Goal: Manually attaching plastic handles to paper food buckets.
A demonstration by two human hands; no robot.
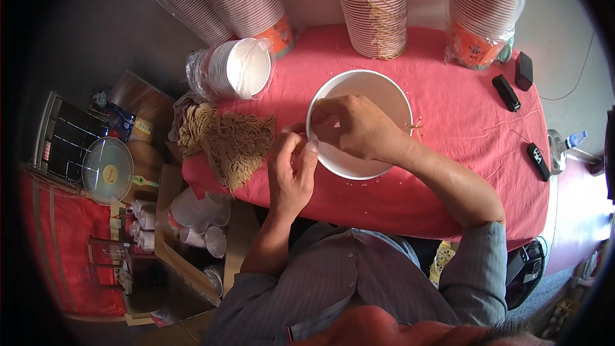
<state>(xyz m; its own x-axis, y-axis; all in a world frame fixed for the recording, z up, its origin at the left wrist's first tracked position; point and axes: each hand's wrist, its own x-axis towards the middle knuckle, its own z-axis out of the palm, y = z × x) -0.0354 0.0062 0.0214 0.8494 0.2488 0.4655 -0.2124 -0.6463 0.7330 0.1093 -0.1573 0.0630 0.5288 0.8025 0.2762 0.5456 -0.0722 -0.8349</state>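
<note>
A large white paper bucket [392,83] stands with its mouth up on the pink-covered table, in front of me. At its left rim my left hand [293,172] closes thumb and fingers on the edge from outside. My right hand [362,127] reaches across the mouth, its fingers curled at the inner left wall. Whatever those fingers hold is hidden or too small to name. On the opposite side a short tan cord [416,127] sticks out from the rim. A thick bundle of tan cords [240,144] hangs over the table's left edge.
Stacked paper buckets [375,22] stand at the back, with wrapped stacks [482,13] beside them. White tubs [240,69] lie back left. Small black devices [506,93] lie at the right. A cardboard box [186,269] of tubs and a fan [107,171] are off to the left.
</note>
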